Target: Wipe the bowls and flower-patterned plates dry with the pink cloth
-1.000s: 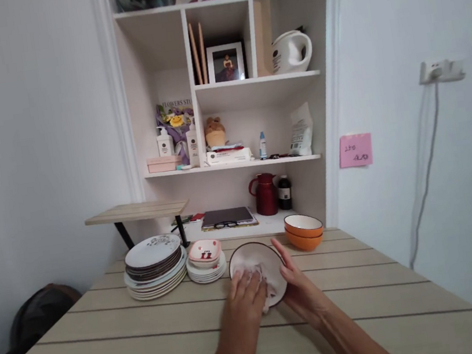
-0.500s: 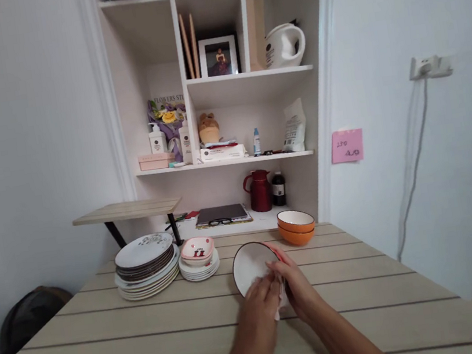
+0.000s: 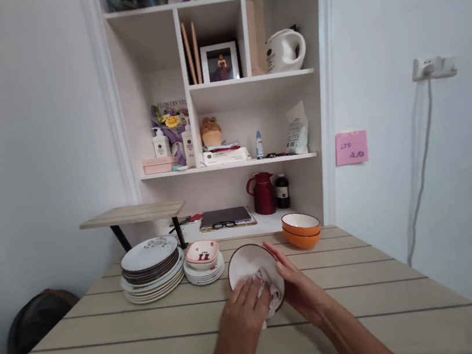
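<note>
A bowl [image 3: 241, 263] with a white inside and a dark rim is tilted toward me above the table. My right hand [image 3: 297, 285] grips it from the right, thumb at the rim and fingers behind the outer wall. Inside the bowl, my left hand [image 3: 247, 304] presses a crumpled pale cloth [image 3: 274, 296] against the surface. Part of the cloth hangs over the near rim. The fingertips of my left hand are partly buried in the cloth.
Two stacked orange bowls [image 3: 303, 241] stand behind on the right. To the left are a tall plate stack [image 3: 150, 271] and small saucers [image 3: 206, 276] topped by pink-rimmed dishes [image 3: 202, 252]. A small raised stand [image 3: 133, 215] and a red jug [image 3: 263, 193] are farther back.
My left hand and the cloth have moved left and deeper into the bowl from its right side. The bowl now faces me more openly. The camera view has shifted slightly.
</note>
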Demonstrator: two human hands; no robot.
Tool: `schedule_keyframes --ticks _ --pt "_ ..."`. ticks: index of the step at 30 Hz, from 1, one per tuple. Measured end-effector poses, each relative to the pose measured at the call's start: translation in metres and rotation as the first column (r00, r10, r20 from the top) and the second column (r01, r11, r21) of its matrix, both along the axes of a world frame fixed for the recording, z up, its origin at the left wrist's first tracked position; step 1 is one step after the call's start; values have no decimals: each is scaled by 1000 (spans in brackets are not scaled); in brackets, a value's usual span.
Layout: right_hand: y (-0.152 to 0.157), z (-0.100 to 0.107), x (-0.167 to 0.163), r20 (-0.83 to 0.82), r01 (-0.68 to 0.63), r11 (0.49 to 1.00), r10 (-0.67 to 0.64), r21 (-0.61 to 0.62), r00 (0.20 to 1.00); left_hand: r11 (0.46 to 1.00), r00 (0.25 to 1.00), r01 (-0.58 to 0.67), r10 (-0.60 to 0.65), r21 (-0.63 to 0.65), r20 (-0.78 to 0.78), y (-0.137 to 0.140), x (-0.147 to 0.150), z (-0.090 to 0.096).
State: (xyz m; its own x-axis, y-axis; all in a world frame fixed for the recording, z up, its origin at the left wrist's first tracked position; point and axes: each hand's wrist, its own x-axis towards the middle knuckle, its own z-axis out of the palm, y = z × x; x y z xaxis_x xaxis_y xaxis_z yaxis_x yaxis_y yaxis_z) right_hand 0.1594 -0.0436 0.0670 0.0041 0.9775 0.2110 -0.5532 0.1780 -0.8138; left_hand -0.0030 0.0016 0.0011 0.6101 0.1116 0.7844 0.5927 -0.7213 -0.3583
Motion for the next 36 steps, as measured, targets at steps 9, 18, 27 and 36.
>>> schedule_keyframes --ticks 9,18,27,36 --pt "2 -18 -39 25 70 994 -72 79 997 997 991 -69 73 -46 108 -3 -5 5" --pt "5 -6 -22 90 206 978 -202 -29 975 999 1000 23 -23 -41 -4 -8 -1 8" --pt "-4 5 15 248 28 993 1 -117 969 993 999 43 -44 111 9 -3 3 3" --pt "0 -10 -24 -32 -122 991 124 60 992 994 987 -105 101 31 125 -4 -5 3"
